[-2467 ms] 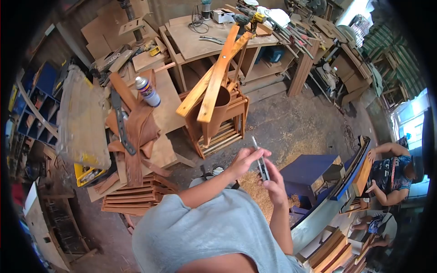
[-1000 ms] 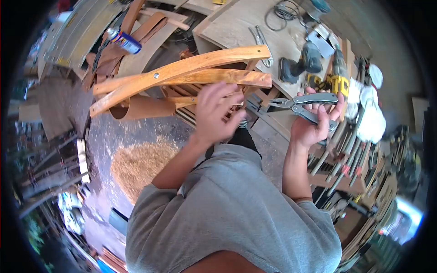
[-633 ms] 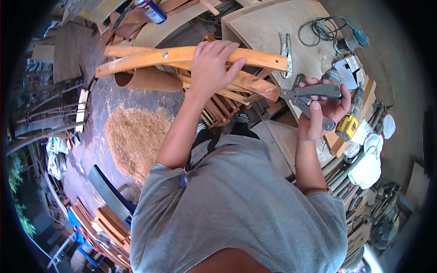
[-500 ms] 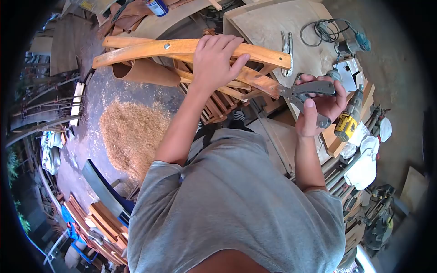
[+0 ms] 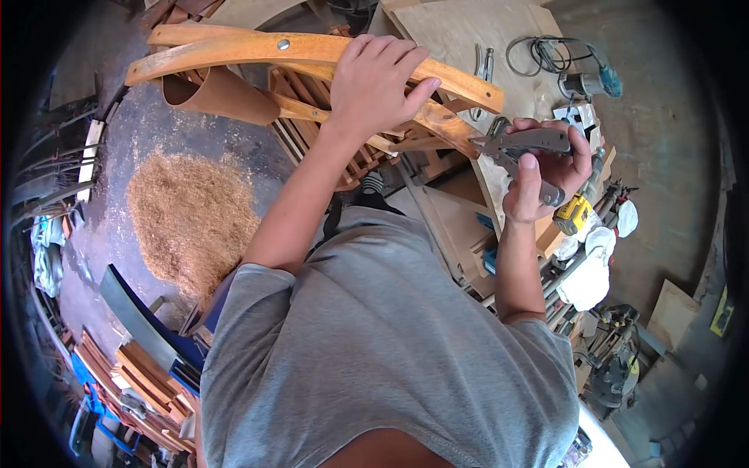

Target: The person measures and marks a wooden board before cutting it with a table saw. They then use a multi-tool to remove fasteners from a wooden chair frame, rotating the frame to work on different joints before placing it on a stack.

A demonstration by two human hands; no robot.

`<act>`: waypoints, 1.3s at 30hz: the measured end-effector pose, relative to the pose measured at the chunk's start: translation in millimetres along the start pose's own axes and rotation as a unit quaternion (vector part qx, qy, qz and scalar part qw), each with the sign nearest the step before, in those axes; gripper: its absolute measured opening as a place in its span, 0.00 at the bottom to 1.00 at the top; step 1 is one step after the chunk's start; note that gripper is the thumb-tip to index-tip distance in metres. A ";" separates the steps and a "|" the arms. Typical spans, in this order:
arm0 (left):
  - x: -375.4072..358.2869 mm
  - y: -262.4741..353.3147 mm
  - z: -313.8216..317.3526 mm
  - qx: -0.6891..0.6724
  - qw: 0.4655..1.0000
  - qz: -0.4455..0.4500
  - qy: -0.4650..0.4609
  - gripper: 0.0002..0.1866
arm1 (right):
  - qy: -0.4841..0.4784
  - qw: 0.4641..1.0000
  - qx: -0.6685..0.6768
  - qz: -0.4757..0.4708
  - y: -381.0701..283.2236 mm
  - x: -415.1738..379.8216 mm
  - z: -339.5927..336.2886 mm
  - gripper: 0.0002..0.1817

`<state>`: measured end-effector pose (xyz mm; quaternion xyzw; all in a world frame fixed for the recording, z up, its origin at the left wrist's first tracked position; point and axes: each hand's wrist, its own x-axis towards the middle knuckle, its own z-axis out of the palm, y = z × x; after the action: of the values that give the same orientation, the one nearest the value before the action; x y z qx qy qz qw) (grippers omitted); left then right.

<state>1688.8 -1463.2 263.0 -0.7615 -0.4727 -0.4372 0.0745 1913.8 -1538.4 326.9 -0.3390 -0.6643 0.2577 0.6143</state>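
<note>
The curved orange-brown wooden bar point(image 5: 320, 48), with a round silver bolt point(image 5: 283, 44) in it, lay across the upper part of the view. The person's left hand point(image 5: 373, 93) was grasping this bar: the fingers were bent over its far edge, rather close together, and the thumb was stretched apart to the right. A second orange-brown wooden bar point(image 5: 443, 123) crossed under the first one.

Near the right end of this second bar, the right hand point(image 5: 550, 168) held a grey metal pair of folding pliers point(image 5: 538, 142). This hand was half closed; the fingers curled around one handle, and the thumb was upright near the other. The handles stood spread apart. The nose of the pliers was at the end of the second bar, but one cannot tell whether it was biting on something.

Below the bars was a wide brown tube point(image 5: 222, 95), with an open end. Farther away, a pair of silver locking pliers point(image 5: 488, 66) lay on the pale plywood bench point(image 5: 449, 27), near a teal power tool point(image 5: 607, 80) with a black cord. On the grey floor point(image 5: 269, 175) was a heap of light-brown wood shavings point(image 5: 191, 218).
</note>
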 end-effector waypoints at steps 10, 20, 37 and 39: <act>-2.5 -0.2 -0.8 -0.014 1.000 -0.009 0.005 0.18 | -0.016 1.000 0.005 -0.001 -4.8 7.0 12.4 0.32; -4.8 -0.6 -0.9 -0.010 1.000 -0.010 0.001 0.18 | -0.024 1.000 -0.012 -0.004 -5.3 6.7 10.3 0.32; -4.6 -1.0 -1.1 0.004 1.000 -0.015 0.001 0.18 | -0.003 0.999 -0.043 -0.004 -9.8 11.2 22.1 0.27; -4.6 -1.1 -1.2 0.001 1.000 -0.016 -0.001 0.18 | -0.001 0.998 -0.055 -0.002 -9.2 13.1 23.2 0.27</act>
<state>1686.5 -1466.2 260.0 -0.7538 -0.4856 -0.4374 0.0679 1889.4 -1532.4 339.7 -0.3708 -0.6784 0.2200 0.5949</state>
